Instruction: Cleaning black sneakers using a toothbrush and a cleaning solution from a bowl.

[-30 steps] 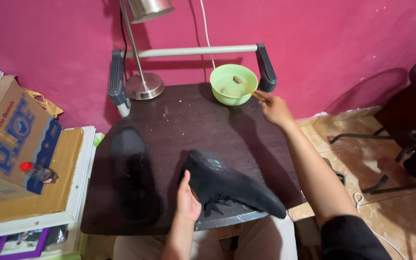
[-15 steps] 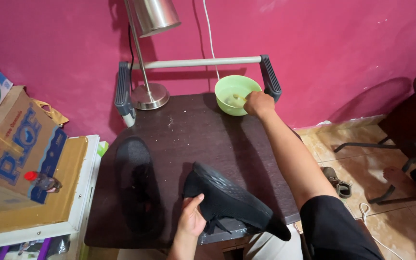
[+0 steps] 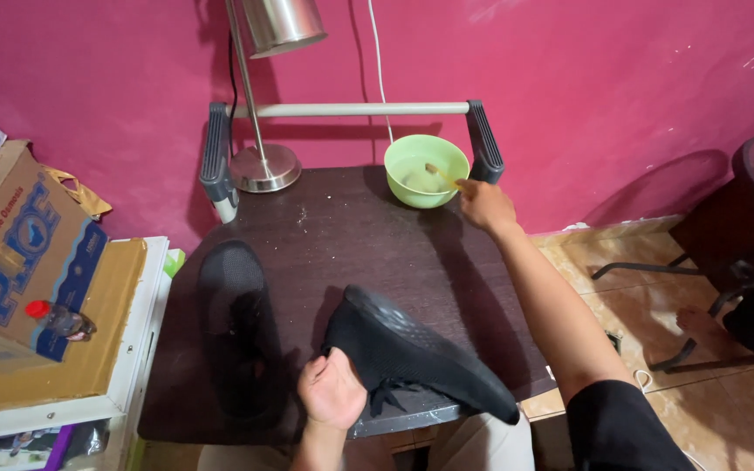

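My left hand grips the heel end of a black knit shoe that lies on its side at the near edge of a dark wooden table, sole turned up. A second black shoe lies flat on the table to its left. My right hand is stretched out to the far right of the table and holds a thin wooden stick whose tip dips into a light green bowl.
A metal lamp with a round base stands at the table's back left. A pale bar between two black brackets runs along the pink wall. Cardboard boxes sit on a white shelf at left. A dark chair stands on the tiled floor at right.
My right hand has drawn back from inside the bowl to its right rim, still with the stick. The view has shifted slightly. My left hand stays on the shoe.
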